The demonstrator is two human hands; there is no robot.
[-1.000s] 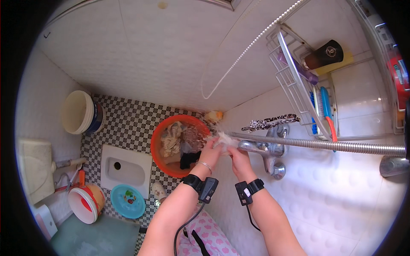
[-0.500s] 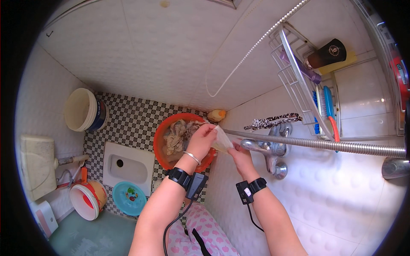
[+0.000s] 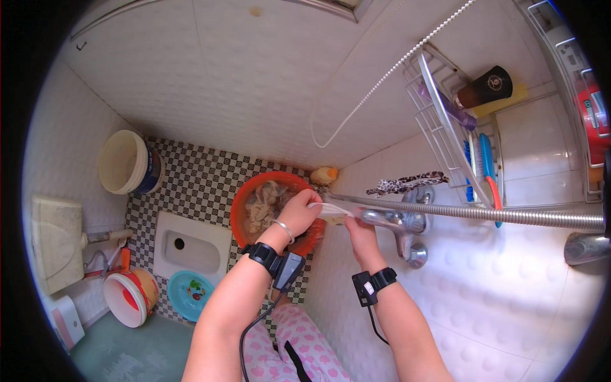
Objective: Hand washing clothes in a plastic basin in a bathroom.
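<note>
A thin white piece of cloth (image 3: 333, 209) is stretched between my two hands, above the right side of a red-orange basin. My left hand (image 3: 300, 213) pinches one end, and my right hand (image 3: 361, 237) grips the other beside the chrome faucet (image 3: 401, 223). What kind of cloth it is I cannot make out. Inside the basin (image 3: 239, 219), wet beige and darker clothes (image 3: 261, 207) lie in water. Part of the basin is hidden behind my left hand and wrist.
A ribbed metal hose (image 3: 484, 215) runs across the right wall, below a wire rack (image 3: 439, 121) with brushes. A squat toilet (image 3: 191, 223), a teal basin (image 3: 181, 293) and two buckets, one white and blue (image 3: 121, 159), one orange (image 3: 146, 286), stand left. A yellow-capped bottle (image 3: 323, 175) sits behind the basin.
The white cloth hung down as a wider sheet between my hands and is now drawn into a narrow, taut strip. My left hand has shifted slightly left and down.
</note>
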